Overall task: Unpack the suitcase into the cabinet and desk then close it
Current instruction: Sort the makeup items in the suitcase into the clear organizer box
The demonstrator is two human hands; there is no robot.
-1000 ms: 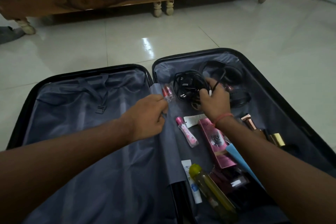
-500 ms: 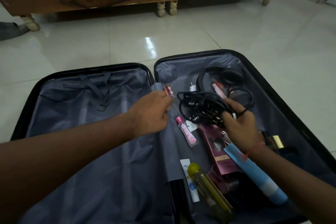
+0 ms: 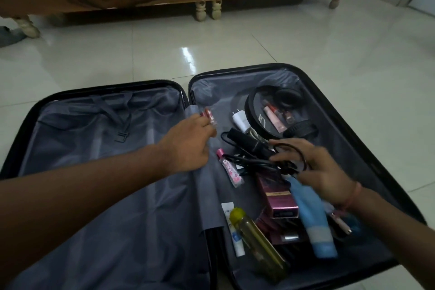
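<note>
Glossy floor tiles underlie my open suitcase. Right hand, four o'clock, curls round tangled black cables for lifting out; left hand, centre, pinches small red tubes, gathering both together.

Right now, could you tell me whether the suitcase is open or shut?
Open: the suitcase lies flat, both halves spread, lining and toiletries exposed.

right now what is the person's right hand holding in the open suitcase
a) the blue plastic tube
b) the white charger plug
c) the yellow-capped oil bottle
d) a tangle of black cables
d: the right hand has its fingers curled round the tangle of black cables, above the other items.
</note>
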